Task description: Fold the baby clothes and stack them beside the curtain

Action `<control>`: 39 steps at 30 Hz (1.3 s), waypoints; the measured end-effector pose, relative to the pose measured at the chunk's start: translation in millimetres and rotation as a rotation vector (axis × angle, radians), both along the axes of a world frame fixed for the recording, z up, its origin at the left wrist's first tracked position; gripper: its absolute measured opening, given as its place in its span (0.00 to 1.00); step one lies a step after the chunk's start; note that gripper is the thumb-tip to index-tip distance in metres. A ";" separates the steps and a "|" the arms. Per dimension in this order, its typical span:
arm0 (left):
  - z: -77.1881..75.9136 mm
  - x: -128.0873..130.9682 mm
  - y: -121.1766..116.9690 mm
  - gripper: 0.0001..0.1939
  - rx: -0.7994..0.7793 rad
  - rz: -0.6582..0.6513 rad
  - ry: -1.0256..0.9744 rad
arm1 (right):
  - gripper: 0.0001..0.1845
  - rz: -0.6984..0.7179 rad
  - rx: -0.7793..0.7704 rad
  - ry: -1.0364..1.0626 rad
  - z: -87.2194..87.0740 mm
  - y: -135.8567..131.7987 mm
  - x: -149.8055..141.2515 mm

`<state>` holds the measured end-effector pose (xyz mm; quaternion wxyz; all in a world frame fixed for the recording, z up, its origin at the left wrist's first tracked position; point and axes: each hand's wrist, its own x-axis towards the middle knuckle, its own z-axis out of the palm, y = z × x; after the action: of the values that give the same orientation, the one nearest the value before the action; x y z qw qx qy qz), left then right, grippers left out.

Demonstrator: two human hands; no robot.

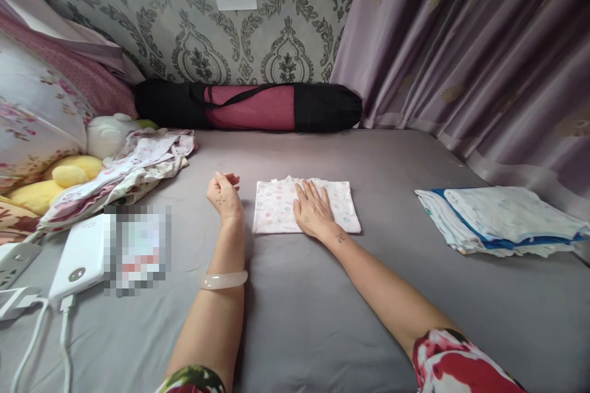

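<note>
A folded white cloth garment (276, 208) with small pastel prints lies flat on the grey bedsheet, in the middle of the head view. My right hand (314, 208) rests palm down on its centre-right part, fingers stretched and slightly spread. Just left of the cloth, apart from it, my left hand (224, 195) is held above the sheet with its fingers loosely curled in. Nothing shows in that hand. A pale bangle (224, 280) circles my left forearm.
Folded cloths (502, 218) are stacked at the right. Loose garments (124, 165) lie at the left near plush toys (76, 174). A white power bank (83, 254) with a cable sits closer, beside a blurred item. A black and pink rolled bag (249, 107) lies along the wall.
</note>
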<state>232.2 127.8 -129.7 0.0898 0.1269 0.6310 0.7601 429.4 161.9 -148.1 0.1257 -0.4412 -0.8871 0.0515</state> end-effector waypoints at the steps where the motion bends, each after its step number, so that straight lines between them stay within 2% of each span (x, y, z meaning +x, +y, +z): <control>1: -0.8 -0.2 0.4 0.18 -0.007 -0.004 0.005 | 0.29 -0.003 0.004 0.000 -1.9 0.2 0.3; 7: -3.7 1.4 -1.3 0.18 -0.014 -0.023 0.025 | 0.30 0.017 -0.036 -0.014 0.2 2.0 0.7; 12: -3.5 3.2 -1.9 0.18 0.002 -0.032 0.023 | 0.30 0.016 -0.032 -0.042 7.0 9.3 17.6; 20: -0.8 7.3 -0.5 0.18 -0.037 -0.061 0.037 | 0.31 -0.022 0.008 -0.033 -3.3 10.1 27.6; 25: -2.2 12.8 -0.9 0.19 -0.073 -0.100 0.101 | 0.30 -0.025 -0.001 -0.015 2.7 11.6 31.4; 29: -3.5 23.5 0.8 0.19 -0.179 -0.237 0.247 | 0.31 -0.087 0.039 -0.014 4.3 15.0 39.7; 32: -3.2 35.0 1.9 0.17 -0.358 -0.383 0.401 | 0.32 -0.102 -0.005 -0.043 -0.2 16.7 44.0; 36: -5.2 50.6 2.0 0.13 -0.598 -0.544 0.687 | 0.32 -0.092 -0.014 -0.046 -2.6 17.1 46.3; 39: -10.5 60.4 0.9 0.16 -0.709 -0.626 0.921 | 0.32 -0.098 0.003 -0.042 0.9 18.7 49.6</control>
<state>292.5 128.7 -140.1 0.0638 0.5793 0.7503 0.3121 479.0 180.5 -147.2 0.1100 -0.4848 -0.8670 0.0349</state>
